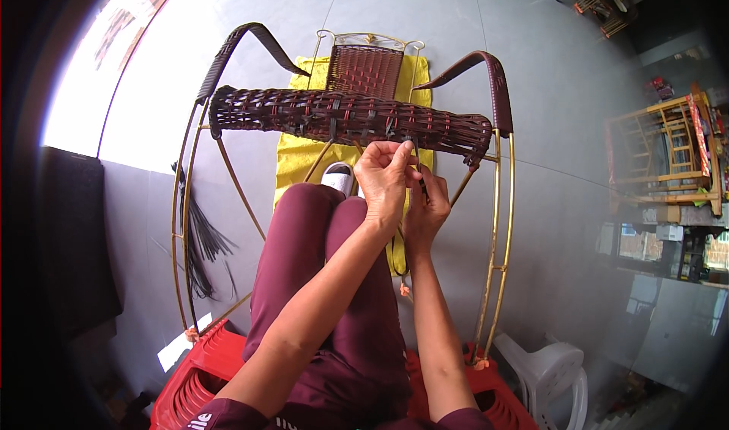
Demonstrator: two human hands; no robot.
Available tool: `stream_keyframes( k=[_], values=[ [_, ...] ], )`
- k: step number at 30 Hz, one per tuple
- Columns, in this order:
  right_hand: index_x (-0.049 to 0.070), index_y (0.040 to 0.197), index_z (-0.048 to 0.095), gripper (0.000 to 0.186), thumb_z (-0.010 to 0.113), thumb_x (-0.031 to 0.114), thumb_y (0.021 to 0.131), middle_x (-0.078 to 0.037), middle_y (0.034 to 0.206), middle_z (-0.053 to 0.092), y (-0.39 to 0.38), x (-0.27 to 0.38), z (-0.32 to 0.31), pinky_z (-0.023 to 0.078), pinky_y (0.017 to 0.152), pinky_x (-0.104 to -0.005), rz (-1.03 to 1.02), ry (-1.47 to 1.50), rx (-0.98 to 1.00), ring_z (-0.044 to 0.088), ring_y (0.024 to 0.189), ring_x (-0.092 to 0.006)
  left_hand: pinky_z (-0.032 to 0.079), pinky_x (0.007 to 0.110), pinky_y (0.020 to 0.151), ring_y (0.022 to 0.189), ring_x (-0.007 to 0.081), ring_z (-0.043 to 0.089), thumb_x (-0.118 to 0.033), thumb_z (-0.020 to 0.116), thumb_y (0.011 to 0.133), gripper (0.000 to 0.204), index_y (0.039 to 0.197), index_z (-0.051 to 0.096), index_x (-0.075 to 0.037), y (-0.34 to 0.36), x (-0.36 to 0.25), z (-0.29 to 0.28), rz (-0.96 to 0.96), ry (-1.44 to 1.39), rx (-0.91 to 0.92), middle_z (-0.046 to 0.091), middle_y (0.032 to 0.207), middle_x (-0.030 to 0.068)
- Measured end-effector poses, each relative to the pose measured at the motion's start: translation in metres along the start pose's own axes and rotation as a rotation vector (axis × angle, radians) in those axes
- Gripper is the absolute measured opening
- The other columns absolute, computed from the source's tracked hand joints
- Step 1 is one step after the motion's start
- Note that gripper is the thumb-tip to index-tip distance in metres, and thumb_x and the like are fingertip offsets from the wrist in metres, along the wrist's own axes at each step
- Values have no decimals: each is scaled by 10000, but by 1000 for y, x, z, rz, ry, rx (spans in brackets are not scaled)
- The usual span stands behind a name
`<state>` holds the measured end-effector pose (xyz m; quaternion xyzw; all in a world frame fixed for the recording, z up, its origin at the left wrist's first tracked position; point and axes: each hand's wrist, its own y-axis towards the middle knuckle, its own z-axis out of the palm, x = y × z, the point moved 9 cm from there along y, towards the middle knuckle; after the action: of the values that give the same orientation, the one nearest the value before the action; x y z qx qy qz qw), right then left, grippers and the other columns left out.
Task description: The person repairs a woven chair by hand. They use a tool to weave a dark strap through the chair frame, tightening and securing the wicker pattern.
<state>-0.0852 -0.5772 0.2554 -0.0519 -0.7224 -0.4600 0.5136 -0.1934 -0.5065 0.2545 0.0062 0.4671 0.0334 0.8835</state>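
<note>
In front of my knees stands a chair with gold-coloured metal tubes (pixel 501 202) and a dark brown woven seat (pixel 326 116), seen edge-on. Red and black strands run through the weave. My left hand (pixel 383 176) is closed at the seat's near edge, right of the middle, thumb and forefinger pinching a dark weaving strip (pixel 417 155). Just below and to the right, my right hand (pixel 427 208) is closed round the same strip. The fingers partly hide the strip, and a thin dark length hangs beneath them.
Brown-wrapped armrests (pixel 497 88) rise on both sides, with a woven backrest (pixel 364 69) beyond. A yellow cloth (pixel 296 164) lies underneath. Loose black strips (pixel 199 233) hang at left. Red plastic stools (pixel 201 369) and a white plastic chair (pixel 550 369) stand nearby, wooden frames (pixel 668 153) at far right.
</note>
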Motion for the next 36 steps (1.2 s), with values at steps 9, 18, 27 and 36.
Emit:
stream_keyframes(
  k=[9,18,27,36],
  values=[
    [-11,981,614,188,563,35,805,-105,756,556,-1,5,1,430,594,-306,-13,-48,-13,549,671,-205,394,173,403,443,75,502,-121,636,809,150,793,532,-15,2,1,-4,-5,-31,-32,605,654,64],
    [-14,977,617,197,571,55,799,-110,799,571,-1,-2,2,446,637,-310,32,-17,-5,568,723,-216,431,201,540,620,85,545,-26,602,805,78,866,571,9,0,1,-3,76,-86,38,597,755,29],
    [-11,965,621,197,582,58,784,-111,792,576,-1,-7,-2,441,622,-316,2,-33,-40,564,702,-225,450,216,532,574,103,558,-7,626,780,73,821,568,12,4,2,-7,95,-74,-14,601,722,48],
    [-12,974,619,226,586,17,752,-82,768,567,5,19,-4,434,594,-274,-16,-193,22,552,678,-174,450,226,520,566,111,557,-3,632,774,76,812,570,17,5,-5,-8,112,-69,-23,603,717,58]
  ],
)
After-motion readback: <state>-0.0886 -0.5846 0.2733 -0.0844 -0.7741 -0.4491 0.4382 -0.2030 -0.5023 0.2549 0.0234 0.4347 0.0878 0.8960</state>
